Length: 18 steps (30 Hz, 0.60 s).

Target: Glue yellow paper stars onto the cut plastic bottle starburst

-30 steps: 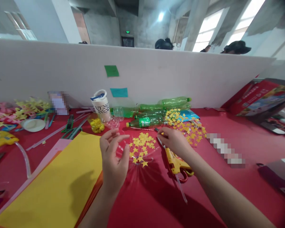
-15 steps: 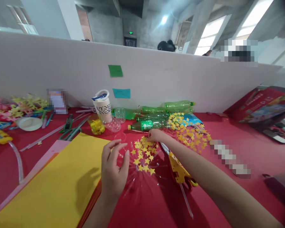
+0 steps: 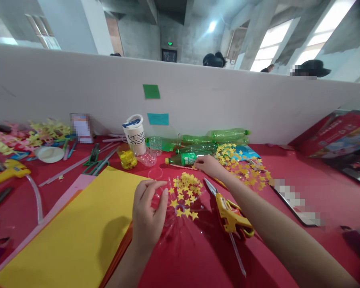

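Observation:
Small yellow stars [image 3: 186,188] cover one side of a clear plastic piece with thin strips fanned out on the red table [image 3: 180,264]. Just left of it is my left hand [image 3: 150,206], thumb and fingers apart, holding nothing. Above the stars, my right hand [image 3: 206,165] has its fingers pressed together beside a green bottle [image 3: 187,159]; whatever may be between the fingertips is hidden. A second star-covered piece [image 3: 243,166] lies right of my right hand. Under my right forearm side rest scissors [image 3: 210,186] and a yellow glue gun [image 3: 231,216].
Yellow sheets [image 3: 75,228] lie at the left, with another yellow glue gun [image 3: 10,172] beyond. A white cup [image 3: 135,138], a bag of yellow pieces [image 3: 127,159] and several green bottles stand or lie before the white partition [image 3: 102,88]. A phone [image 3: 297,204] is at right.
My right hand has moved up and away from the stars toward the green bottle. My left hand stays beside the clear piece. The view has shifted slightly.

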### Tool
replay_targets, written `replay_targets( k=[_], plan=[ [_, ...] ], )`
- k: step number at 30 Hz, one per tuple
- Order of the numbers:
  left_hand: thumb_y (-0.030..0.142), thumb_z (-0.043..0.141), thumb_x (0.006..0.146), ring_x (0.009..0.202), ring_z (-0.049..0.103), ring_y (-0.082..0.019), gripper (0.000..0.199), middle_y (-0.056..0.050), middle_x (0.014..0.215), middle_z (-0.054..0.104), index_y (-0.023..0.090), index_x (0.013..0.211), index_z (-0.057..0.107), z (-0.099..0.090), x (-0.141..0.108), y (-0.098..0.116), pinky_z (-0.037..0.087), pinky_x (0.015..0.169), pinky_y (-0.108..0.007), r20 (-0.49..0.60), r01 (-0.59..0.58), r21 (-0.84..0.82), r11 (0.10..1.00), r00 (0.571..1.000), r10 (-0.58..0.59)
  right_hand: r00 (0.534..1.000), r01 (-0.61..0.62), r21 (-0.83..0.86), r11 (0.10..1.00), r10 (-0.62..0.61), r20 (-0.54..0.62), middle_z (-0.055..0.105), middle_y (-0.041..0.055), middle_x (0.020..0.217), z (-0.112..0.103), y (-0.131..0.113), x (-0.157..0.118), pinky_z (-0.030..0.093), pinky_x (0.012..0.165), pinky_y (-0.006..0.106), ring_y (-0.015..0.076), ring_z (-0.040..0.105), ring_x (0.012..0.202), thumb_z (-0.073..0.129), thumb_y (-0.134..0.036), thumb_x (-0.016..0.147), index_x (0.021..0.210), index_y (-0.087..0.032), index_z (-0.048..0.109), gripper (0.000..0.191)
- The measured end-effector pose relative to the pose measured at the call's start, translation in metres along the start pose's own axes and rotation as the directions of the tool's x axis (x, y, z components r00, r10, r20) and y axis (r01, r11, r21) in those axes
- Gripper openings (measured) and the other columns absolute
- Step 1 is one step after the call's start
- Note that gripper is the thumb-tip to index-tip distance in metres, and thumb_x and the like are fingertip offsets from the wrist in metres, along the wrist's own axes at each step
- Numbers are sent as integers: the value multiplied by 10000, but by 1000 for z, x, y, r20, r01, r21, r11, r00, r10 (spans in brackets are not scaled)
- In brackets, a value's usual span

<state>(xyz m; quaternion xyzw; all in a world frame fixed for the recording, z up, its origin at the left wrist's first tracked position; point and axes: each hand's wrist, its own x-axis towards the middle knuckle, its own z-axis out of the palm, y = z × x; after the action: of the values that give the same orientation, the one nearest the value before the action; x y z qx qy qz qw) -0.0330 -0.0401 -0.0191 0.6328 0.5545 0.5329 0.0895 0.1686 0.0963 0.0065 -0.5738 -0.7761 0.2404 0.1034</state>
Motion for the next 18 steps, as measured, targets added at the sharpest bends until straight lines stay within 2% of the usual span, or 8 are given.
replay_targets(
  k=[2, 5, 7, 9, 12, 15, 16, 18],
  plan=[
    [229, 539, 858, 925, 536, -188, 102, -36, 929, 541, 214, 916, 622, -2, 2, 10, 418, 853, -316, 75, 43, -36, 998, 996, -40, 995, 84, 67, 994, -80, -62, 641, 21, 762, -9, -19, -26, 441, 613, 245, 143, 581, 710, 471, -274, 900, 855, -141, 653, 229],
    [268, 559, 852, 881, 532, -163, 75, -13, 899, 530, 223, 852, 618, -3, 5, 29, 412, 814, -284, 196, 120, -103, 987, 976, -98, 970, 230, 145, 962, -215, -111, 609, -15, 719, -13, -47, -66, 385, 562, 212, 111, 539, 657, 490, -270, 871, 797, -183, 629, 179],
    [260, 557, 850, 839, 526, -144, 76, 1, 867, 520, 224, 805, 607, -3, 6, 38, 408, 783, -265, 243, 161, -147, 976, 962, -122, 917, 386, 171, 907, -356, -180, 589, -18, 709, -9, -59, -86, 377, 576, 211, 101, 522, 645, 517, -197, 839, 752, -182, 614, 131],
    [230, 547, 850, 797, 517, -132, 111, 11, 825, 505, 218, 747, 588, -2, 6, 45, 402, 756, -253, 258, 186, -177, 967, 956, -137, 883, 452, 153, 879, -416, -219, 575, -17, 698, -4, -66, -98, 375, 582, 213, 99, 511, 639, 534, -149, 815, 726, -177, 601, 115],
    [192, 549, 833, 767, 507, -125, 126, 18, 792, 493, 213, 712, 575, 0, 4, 48, 395, 738, -247, 270, 194, -189, 963, 953, -139, 864, 480, 127, 868, -443, -239, 577, -16, 700, -2, -65, -105, 389, 590, 211, 101, 515, 644, 532, -140, 824, 733, -178, 593, 117],
    [189, 559, 823, 764, 506, -124, 113, 18, 794, 492, 210, 712, 570, -2, 1, 48, 396, 737, -246, 277, 196, -194, 961, 951, -138, 864, 468, 57, 882, -444, -236, 632, 6, 829, -9, -44, -112, 423, 665, 218, 116, 564, 743, 484, -157, 869, 869, -191, 613, 133],
    [195, 557, 825, 767, 508, -125, 120, 17, 796, 493, 209, 706, 563, -3, 0, 48, 397, 737, -247, 276, 198, -195, 961, 951, -140, 881, 422, -12, 906, -413, -228, 646, 24, 905, -11, -32, -115, 429, 706, 234, 132, 580, 808, 469, -146, 870, 939, -194, 612, 166],
    [209, 549, 834, 782, 513, -131, 134, 13, 802, 500, 208, 700, 555, -7, -1, 47, 400, 742, -249, 268, 203, -193, 960, 952, -148, 946, 210, -260, 942, -263, -190, 647, 67, 1009, -11, -2, -125, 426, 759, 290, 188, 590, 904, 466, -79, 808, 1031, -192, 607, 287]
  ],
)
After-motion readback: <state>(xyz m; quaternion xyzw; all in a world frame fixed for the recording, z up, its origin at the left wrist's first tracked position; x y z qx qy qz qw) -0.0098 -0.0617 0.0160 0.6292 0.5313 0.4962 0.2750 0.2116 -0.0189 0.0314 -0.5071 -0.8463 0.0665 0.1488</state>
